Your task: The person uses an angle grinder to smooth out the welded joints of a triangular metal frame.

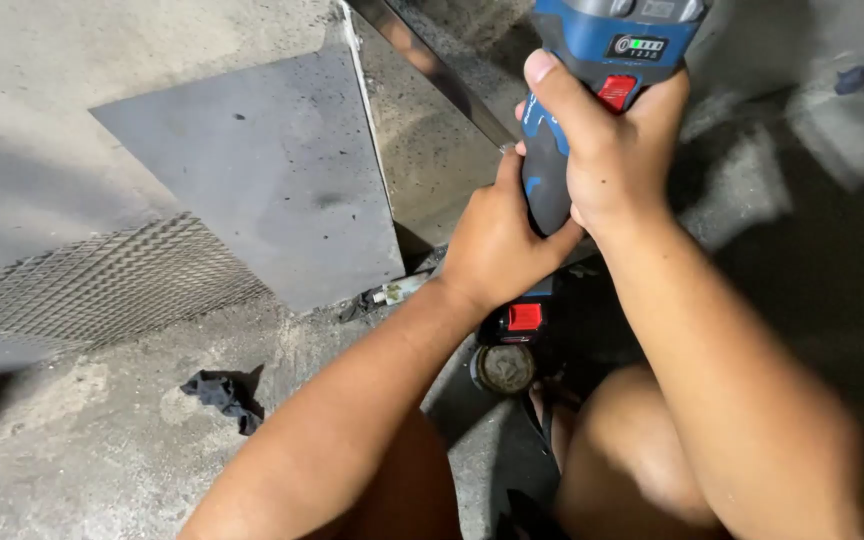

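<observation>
My right hand is wrapped around the body of a blue cordless power tool with a red switch and a battery gauge, held up in front of me. My left hand grips the tool's dark lower part from the left side. A long shiny metal strip runs diagonally behind the hands. The tool's working end is hidden behind my hands.
A flat grey metal sheet lies on the concrete floor, with a piece of metal mesh to its left. A dark rag lies on the floor. Below my hands sit a black-and-red battery pack and a round disc. My knees are at the bottom.
</observation>
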